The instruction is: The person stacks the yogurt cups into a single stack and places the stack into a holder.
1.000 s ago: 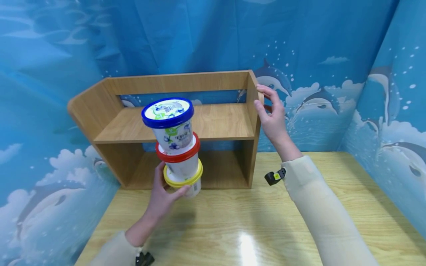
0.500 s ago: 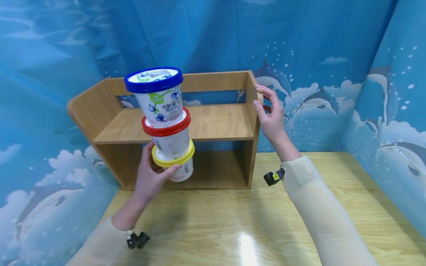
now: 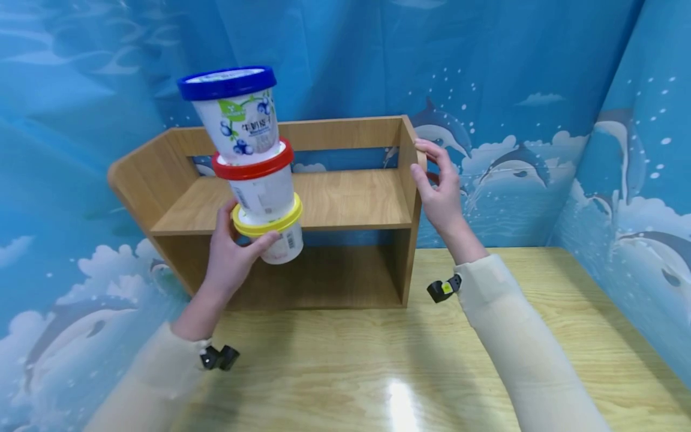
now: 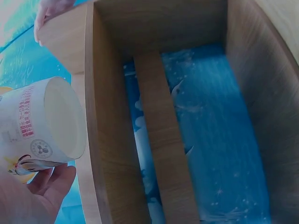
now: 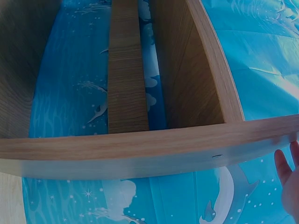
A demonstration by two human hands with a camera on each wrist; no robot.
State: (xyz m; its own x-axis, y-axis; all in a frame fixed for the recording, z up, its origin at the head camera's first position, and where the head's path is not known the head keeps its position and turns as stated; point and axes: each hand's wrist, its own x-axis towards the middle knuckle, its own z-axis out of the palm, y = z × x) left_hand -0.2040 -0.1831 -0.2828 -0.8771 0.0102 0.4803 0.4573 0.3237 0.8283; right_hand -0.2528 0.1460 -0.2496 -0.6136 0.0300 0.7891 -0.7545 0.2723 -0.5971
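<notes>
My left hand [image 3: 229, 255] grips the lowest of three stacked paper tubs, thumb in front and fingers behind. This bottom tub [image 3: 285, 245] has a yellow lid; its pale underside shows in the left wrist view. On it stands a tub with a red lid [image 3: 264, 195], and on top a tub with a blue lid [image 3: 237, 126] and blueberry prints. The stack is held up before the left half of a wooden shelf [image 3: 351, 198] and leans left in the head view. My right hand [image 3: 442, 201] holds the upper front edge of the shelf's right side panel by thumb and fingers.
The two-level shelf stands on a light wood table [image 3: 345, 360]. Its middle board [image 3: 356, 227] lies behind the stack, below a back rail [image 3: 345, 133]. Blue dolphin-print sheeting [image 3: 513, 72] surrounds the table at the back and sides.
My left hand has raised the tub stack and carried it leftward, from low before the shelf until the blue lid rises above the back rail. The right hand has stayed on the panel.
</notes>
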